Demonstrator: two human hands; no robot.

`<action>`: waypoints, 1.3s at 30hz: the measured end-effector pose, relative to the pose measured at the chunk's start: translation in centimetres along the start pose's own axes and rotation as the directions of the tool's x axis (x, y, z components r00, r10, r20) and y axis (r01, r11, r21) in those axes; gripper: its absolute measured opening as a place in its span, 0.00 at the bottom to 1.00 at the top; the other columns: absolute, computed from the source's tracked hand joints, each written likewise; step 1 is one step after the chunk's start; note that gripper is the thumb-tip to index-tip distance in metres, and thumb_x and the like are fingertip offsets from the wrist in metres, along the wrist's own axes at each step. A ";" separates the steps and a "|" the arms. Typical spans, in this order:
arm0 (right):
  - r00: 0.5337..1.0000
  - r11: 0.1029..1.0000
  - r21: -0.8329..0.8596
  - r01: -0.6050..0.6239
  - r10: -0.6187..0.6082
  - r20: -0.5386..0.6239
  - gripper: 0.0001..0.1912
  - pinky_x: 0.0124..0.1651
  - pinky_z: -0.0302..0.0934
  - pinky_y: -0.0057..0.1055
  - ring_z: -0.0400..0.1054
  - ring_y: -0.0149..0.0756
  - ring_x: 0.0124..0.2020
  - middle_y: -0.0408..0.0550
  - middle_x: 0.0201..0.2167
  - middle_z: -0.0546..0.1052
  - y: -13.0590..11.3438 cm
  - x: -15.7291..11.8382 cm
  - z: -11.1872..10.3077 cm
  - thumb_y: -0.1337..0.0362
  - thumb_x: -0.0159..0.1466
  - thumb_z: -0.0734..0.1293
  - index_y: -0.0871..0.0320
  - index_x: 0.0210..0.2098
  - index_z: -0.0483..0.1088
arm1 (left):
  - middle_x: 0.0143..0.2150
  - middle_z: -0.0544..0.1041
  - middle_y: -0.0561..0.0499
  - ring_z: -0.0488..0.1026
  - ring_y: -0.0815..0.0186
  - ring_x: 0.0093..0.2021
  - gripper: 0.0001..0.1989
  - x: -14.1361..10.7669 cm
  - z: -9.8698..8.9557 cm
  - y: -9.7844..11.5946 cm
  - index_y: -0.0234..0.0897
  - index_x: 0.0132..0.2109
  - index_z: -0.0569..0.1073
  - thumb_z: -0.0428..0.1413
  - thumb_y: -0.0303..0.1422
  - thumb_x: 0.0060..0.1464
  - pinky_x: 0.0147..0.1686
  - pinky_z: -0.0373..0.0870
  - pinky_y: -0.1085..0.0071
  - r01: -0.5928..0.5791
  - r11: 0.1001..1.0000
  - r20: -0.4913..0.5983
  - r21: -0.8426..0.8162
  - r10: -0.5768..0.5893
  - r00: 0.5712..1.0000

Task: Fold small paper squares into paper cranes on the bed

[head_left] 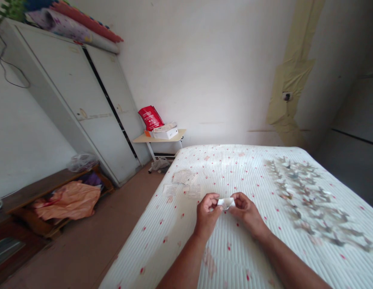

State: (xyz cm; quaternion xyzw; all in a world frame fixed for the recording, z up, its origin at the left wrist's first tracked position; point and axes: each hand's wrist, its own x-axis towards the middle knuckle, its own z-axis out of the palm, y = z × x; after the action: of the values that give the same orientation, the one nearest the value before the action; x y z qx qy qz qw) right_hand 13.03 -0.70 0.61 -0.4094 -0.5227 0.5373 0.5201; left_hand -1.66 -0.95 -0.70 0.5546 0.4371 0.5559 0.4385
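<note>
The person's left hand (207, 212) and right hand (246, 209) pinch opposite ends of a small, bent white paper (226, 203) between thumbs and fingers over the dotted bedspread (162, 253), with printed sheets (184, 177) lying farther off leftward and rows of small, blurred objects (309, 188) rightward.

Extends left forearm (184, 259) and right forearm (290, 257), both bare, from the bottom of the view, angling them inward toward its middle. Slants the right one more widely out to the side. Holds left hand (206, 213) and right hand (248, 211) level with each other, near but apart. Curls the fingers (211, 196) of both into a close pinch at the tips. Points left thumb (217, 210) and right thumb (235, 211) toward each other, just below the forefingers. Holds both wrists (201, 233) nearly straight.
</note>
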 end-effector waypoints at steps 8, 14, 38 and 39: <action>0.999 0.996 -0.077 -0.050 0.050 0.008 0.10 0.21 0.47 0.23 0.52 0.24 0.18 0.36 0.15 0.62 0.2 -0.2 -0.3 0.62 0.46 0.68 0.58 0.21 0.61 | 0.26 0.72 0.53 0.67 0.71 0.27 0.07 0.2 0.0 -0.5 0.34 0.33 0.68 0.55 0.27 0.41 0.29 0.62 0.77 0.015 0.999 0.009 -0.043 -0.014 1.000; 0.999 0.972 -0.233 0.024 -0.015 0.038 0.09 0.20 0.45 0.23 0.50 0.24 0.17 0.37 0.16 0.61 1.1 -0.1 -1.1 0.60 0.50 0.67 0.59 0.22 0.66 | 0.20 0.67 0.57 0.61 0.74 0.22 0.03 0.4 -0.2 -0.1 0.32 0.26 0.71 0.55 0.28 0.41 0.24 0.57 0.78 0.028 0.999 0.040 0.044 -0.030 0.999; 0.985 0.938 -0.303 0.166 -0.146 0.088 0.11 0.27 0.53 0.25 0.59 0.28 0.23 0.42 0.23 0.67 1.2 0.1 -1.8 0.57 0.57 0.64 0.59 0.26 0.65 | 0.26 0.74 0.53 0.69 0.70 0.26 0.19 0.6 -0.5 0.2 0.34 0.44 0.65 0.57 0.27 0.41 0.29 0.63 0.75 0.083 0.985 0.076 -0.148 -0.072 0.995; 0.990 0.944 -0.300 0.135 -0.117 0.077 0.11 0.25 0.52 0.25 0.57 0.28 0.22 0.41 0.20 0.65 1.3 0.1 -1.8 0.57 0.57 0.64 0.59 0.25 0.65 | 0.26 0.73 0.53 0.69 0.70 0.26 0.17 0.5 -0.6 0.2 0.34 0.43 0.66 0.56 0.26 0.41 0.29 0.63 0.76 0.057 0.990 0.080 -0.128 -0.047 0.996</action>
State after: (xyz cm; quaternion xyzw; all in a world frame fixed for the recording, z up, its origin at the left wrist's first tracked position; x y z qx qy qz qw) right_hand 14.63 -0.20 -0.89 -0.4347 -0.6390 0.4278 0.4687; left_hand -2.23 -0.47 -0.39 0.5340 0.3973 0.5498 0.5046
